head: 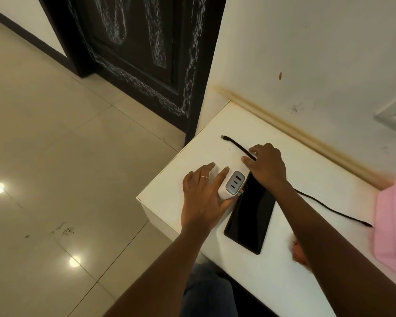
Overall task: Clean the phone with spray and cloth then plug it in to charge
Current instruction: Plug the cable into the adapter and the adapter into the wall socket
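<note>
Starting at the left of the white table [284, 259], our left hand [201, 197] lies palm down with its fingers spread, thumb and forefinger closed around the white charger brick [230, 187]; its port face is turned up toward the camera. We judge the charging step is under way, and the way to do it well is to keep the brick pinned flat so a cable end can be pushed straight into a port, not at an angle.

Just right of the brick lies the phone [249, 213], dark screen up, in the lower middle of the frame and touching or nearly touching the brick.

Above the phone, our right hand [266, 165] reaches over its top end, wrist raised, fingertips curled down onto the black cable [236, 145]. Whether the cable is truly pinched or only pressed we cannot tell. One cable end lies free toward the upper middle; the other runs right toward a pink basket [393, 225] (no spray or cloth is visible anywhere here). We should take the cable close behind its plug for control.
</note>
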